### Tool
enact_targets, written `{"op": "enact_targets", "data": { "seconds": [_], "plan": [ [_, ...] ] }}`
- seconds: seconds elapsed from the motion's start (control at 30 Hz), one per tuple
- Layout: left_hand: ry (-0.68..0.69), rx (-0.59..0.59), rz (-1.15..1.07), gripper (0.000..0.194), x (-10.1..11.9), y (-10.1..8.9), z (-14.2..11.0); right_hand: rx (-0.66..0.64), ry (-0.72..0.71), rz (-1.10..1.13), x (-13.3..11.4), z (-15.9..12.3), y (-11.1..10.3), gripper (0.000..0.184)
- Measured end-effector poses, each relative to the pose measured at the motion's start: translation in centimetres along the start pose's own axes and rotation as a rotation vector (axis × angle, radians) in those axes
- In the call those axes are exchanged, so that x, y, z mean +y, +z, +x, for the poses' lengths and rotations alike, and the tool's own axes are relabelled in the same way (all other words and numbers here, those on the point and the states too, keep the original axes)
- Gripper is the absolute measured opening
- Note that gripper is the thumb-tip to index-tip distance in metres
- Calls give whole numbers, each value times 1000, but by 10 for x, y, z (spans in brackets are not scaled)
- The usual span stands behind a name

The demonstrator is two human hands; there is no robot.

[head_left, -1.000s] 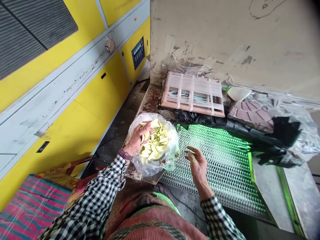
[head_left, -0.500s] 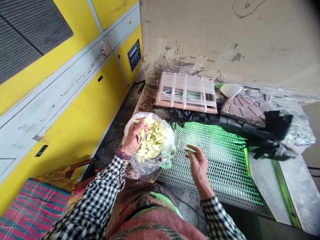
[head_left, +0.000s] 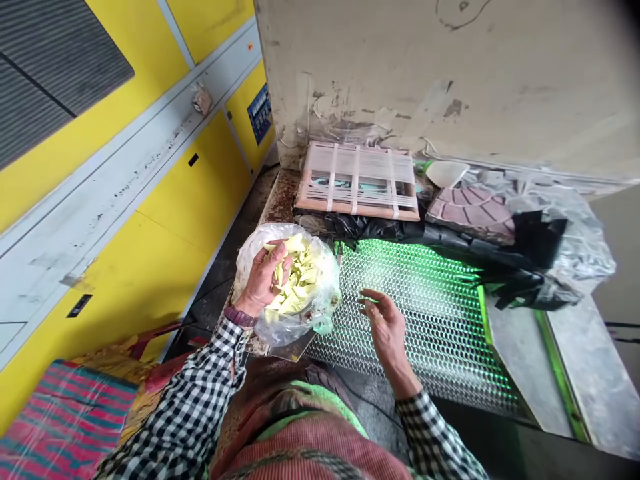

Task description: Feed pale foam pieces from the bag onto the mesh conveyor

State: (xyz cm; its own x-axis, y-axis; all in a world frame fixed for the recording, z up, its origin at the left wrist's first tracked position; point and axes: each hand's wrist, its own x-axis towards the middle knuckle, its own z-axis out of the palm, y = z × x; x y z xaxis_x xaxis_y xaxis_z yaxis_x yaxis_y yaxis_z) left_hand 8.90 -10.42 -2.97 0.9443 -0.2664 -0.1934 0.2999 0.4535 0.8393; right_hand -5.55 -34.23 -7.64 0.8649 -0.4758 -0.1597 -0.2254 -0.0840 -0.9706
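Observation:
A clear plastic bag (head_left: pixel 320 307) full of pale yellow-green flat pieces (head_left: pixel 300 283) sits on a stained ledge at the left end of a wire mesh belt (head_left: pixel 440 313). My left hand (head_left: pixel 263 277) is inside the bag, fingers curled over several of the pieces. Hovering just above the mesh to the right of the bag, my right hand (head_left: pixel 383 320) has its fingers loosely bent and apart, and I see nothing in it. Green light glows up through the mesh.
Behind the mesh lie a pink frame wound with white bands (head_left: pixel 357 180), black plastic sheeting (head_left: pixel 450 237), a reddish patterned sole piece (head_left: pixel 473 210) and crumpled clear plastic (head_left: pixel 575 240). A yellow machine cabinet (head_left: pixel 165 200) runs along the left. A grimy wall rises behind.
The view has drifted, so everything sits a little further left and lower. My left hand has curled deeper among the pieces in the bag. My right hand stays over the mesh.

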Motion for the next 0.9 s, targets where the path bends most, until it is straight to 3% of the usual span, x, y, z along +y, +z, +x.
{"op": "enact_targets", "data": {
  "seconds": [0.1, 0.17, 0.33, 0.47, 0.57, 0.67, 0.73, 0.8, 0.9],
  "plan": [
    [7, -60, -55, 48, 7, 20, -7, -91, -22, 71, -12, -5, 8, 30],
    [5, -90, -72, 51, 8, 32, -10, -218, -25, 88, -22, -9, 20, 29],
    [14, -43, -48, 53, -9, 42, -10, -472, 34, 244, -38, -8, 70, 41],
    [56, 136, 41, 49, -26, 32, -4, -428, 275, 422, -27, 2, 105, 44],
    [74, 344, 67, 44, -35, 17, 5, -325, 303, 425, -18, 6, 114, 47],
    [165, 567, 100, 38, -41, 1, 13, -253, 244, 408, -17, 5, 106, 43],
    [297, 649, 210, 35, -43, -7, 15, -230, 188, 366, -17, 3, 92, 40],
    [410, 654, 354, 37, -43, -13, 14, -208, 131, 280, -13, 0, 70, 38],
    [449, 618, 458, 41, -42, -18, 11, -110, 47, 78, 7, 1, 25, 36]
  ]
}}
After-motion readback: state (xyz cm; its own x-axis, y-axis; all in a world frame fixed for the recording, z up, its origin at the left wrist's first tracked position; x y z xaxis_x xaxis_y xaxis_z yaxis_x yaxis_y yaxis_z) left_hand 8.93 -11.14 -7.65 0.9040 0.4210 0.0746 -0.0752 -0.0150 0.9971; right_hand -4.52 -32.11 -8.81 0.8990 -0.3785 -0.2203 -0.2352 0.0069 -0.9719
